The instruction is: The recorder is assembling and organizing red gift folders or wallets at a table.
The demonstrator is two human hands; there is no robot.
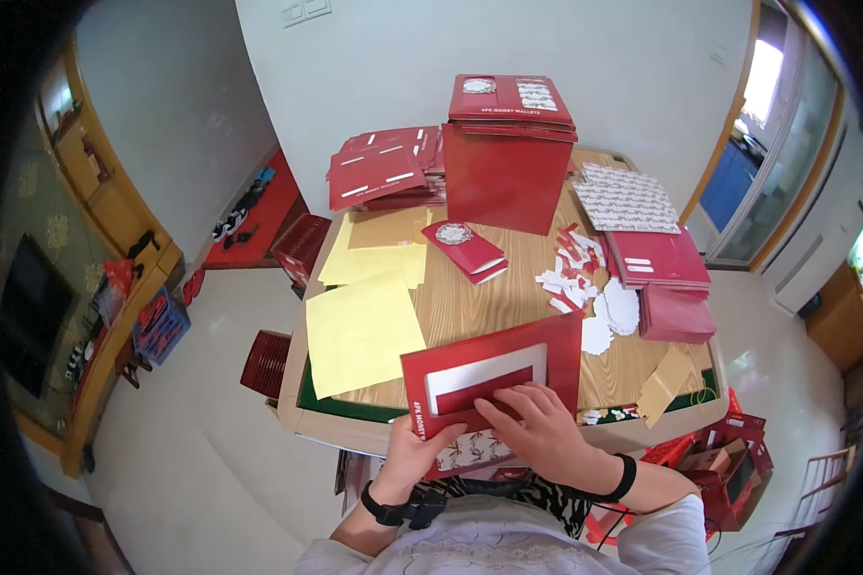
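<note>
A red cardboard panel [564, 359] is tilted up in front of me at the table's near edge. It has a cut-out window with a white border [484, 366], red inside, and a white patterned part along its bottom. My left hand [410, 462] grips the lower left edge, thumb on the front and the other fingers mostly hidden behind. Across the panel's lower right lies my right hand [547, 439], fingers stretched out and their tips on the red area inside the window.
Yellow sheets [364, 331] lie left on the wooden table [489, 311]. Behind are a stack of red panels [379, 177], a tall red box [508, 177] and a small red folder [465, 251]. White paper scraps [571, 287], red envelopes [676, 314] and patterned sheets [628, 199] sit right.
</note>
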